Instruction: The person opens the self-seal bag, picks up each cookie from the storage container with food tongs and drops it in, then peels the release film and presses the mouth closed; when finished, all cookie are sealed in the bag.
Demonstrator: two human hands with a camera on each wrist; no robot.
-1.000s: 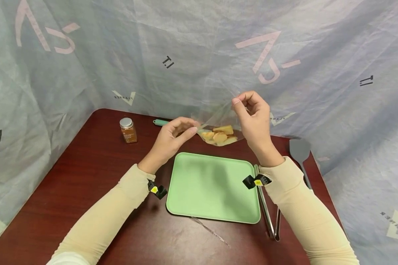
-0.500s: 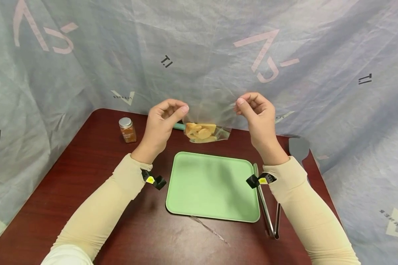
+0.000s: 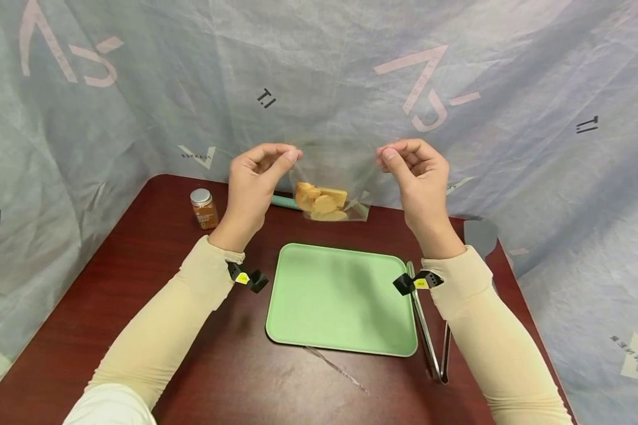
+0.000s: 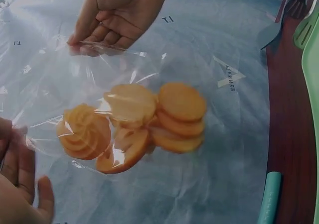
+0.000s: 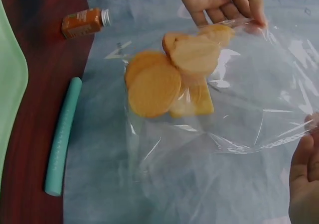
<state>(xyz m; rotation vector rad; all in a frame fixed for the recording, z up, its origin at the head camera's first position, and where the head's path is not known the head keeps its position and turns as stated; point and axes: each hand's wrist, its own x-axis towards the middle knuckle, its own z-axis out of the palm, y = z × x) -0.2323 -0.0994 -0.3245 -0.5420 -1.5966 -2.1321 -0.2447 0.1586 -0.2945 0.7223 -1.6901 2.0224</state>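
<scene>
A clear plastic bag [image 3: 337, 168] hangs upright in the air beyond the tray, stretched between both hands. My left hand [image 3: 251, 192] pinches its upper left corner between thumb and fingers. At the upper right corner, my right hand [image 3: 421, 186] pinches the edge the same way. Golden biscuits [image 3: 324, 203] lie bunched toward the left of the bag's bottom. The left wrist view shows round biscuits [image 4: 182, 102] and a swirled one [image 4: 84, 132] through the film. A flat yellow piece [image 5: 197, 102] appears among them in the right wrist view.
A light green tray [image 3: 340, 301] lies on the dark red table. Metal tongs [image 3: 430, 342] and a grey turner [image 3: 480, 236] lie to its right. A spice jar [image 3: 204, 209] stands back left, a teal rod [image 3: 285, 202] lies behind, and a clear strip [image 3: 337, 369] lies in front.
My left hand has moved up and left, away from the right hand, spreading the bag wide. The biscuits have shifted left and slightly up. My right hand has moved slightly right.
</scene>
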